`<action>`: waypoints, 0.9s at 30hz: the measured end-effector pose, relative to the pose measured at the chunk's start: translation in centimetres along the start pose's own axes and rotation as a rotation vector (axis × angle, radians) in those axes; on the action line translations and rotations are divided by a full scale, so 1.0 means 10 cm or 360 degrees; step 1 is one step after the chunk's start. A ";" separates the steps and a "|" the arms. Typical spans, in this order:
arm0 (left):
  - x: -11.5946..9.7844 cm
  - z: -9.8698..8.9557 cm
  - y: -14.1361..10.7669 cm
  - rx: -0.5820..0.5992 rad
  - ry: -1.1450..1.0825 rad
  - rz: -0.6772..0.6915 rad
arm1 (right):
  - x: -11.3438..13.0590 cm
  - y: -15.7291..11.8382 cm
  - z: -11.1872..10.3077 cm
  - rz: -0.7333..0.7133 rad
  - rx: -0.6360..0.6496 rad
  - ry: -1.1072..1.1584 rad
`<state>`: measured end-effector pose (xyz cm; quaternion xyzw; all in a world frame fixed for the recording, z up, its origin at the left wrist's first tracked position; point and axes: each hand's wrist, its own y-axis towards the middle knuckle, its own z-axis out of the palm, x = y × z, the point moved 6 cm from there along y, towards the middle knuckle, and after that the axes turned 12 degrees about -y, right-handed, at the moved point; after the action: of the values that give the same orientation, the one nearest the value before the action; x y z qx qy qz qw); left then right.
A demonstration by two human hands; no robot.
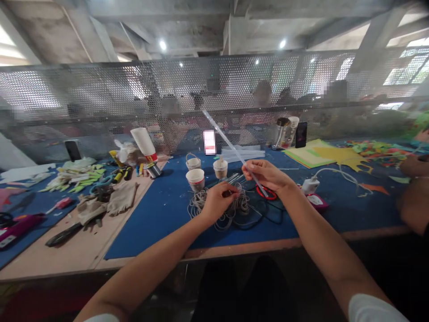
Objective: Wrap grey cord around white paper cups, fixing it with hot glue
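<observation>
My right hand [263, 175] is closed on a long translucent glue stick [224, 137], which slants up and to the left above the table. My left hand [219, 201] hovers low over a tangled pile of grey cord [197, 203], its fingers curled together; whatever they pinch is hidden. Red-handled scissors [271, 193] lie partly behind the stick's lower end. More clear sticks [236, 179] rest behind the cord. Just beyond stand a plain paper cup [195, 180], partly wrapped in grey cord, a cord-wrapped cup with a handle [193, 164], and another wrapped cup [220, 169].
A perforated metal screen [234, 80] closes the table's back. Stacked paper cups [144, 141], gloves [122, 199] and a black-handled tool [63, 235] are on the left. To the right are a white plug [310, 184], coloured sheets [308, 154] and another person's arm [414, 201].
</observation>
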<state>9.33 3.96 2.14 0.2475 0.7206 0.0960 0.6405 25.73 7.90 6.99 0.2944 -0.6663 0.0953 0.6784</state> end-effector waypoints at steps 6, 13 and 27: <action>-0.03 0.08 -0.05 0.0192 0.0375 0.0280 | -0.04 0.05 -0.39 0.0059 -0.0435 -0.0186; 0.00 0.10 -0.05 0.0213 0.0493 0.0351 | 0.27 0.12 -0.89 0.0046 -0.0942 -0.0770; 0.00 0.10 -0.09 0.0254 0.0482 0.0394 | 0.83 0.10 -1.86 0.0779 -0.0486 -0.2720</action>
<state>10.06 2.96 1.57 0.3668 0.7781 0.1529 0.4865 41.74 16.28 16.39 0.0215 -0.9928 -0.1039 -0.0557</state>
